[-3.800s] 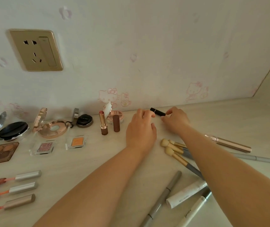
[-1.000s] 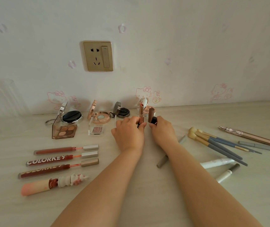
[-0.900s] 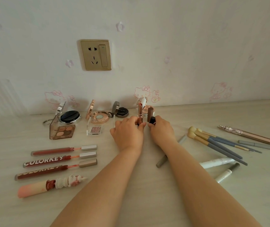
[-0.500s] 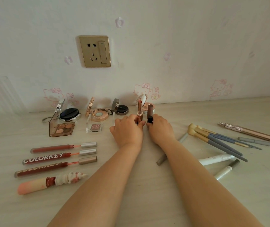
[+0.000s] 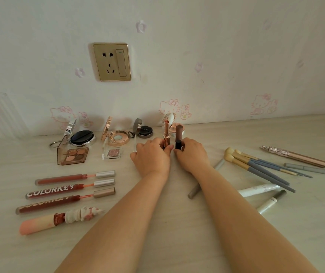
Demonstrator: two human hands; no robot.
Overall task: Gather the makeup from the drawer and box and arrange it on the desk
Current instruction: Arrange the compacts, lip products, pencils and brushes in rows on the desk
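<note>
A gold lipstick (image 5: 166, 133) is standing upright near the wall, its base hiding behind the left hand (image 5: 151, 157), whose fingers are curling round it. Beside it the right hand (image 5: 191, 157) is pinching a small black tube (image 5: 178, 144) — its lower end is covered. A brown cap (image 5: 179, 132) is standing just behind. The pale desk (image 5: 177, 223) is meeting cartoon-cat wallpaper (image 5: 217, 56) with a gold socket (image 5: 111, 61) — a grey pencil (image 5: 194, 191) is partly disappearing under the right forearm.

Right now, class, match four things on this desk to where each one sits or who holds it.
1. rose-gold lipstick
2. black tube
3. makeup brushes
4. eyeshadow palette

A. lying right of both arms
B. left hand holds its base
C. far left, lid raised
D. right hand holds it

Pairs: 1-B, 2-D, 3-A, 4-C
</note>
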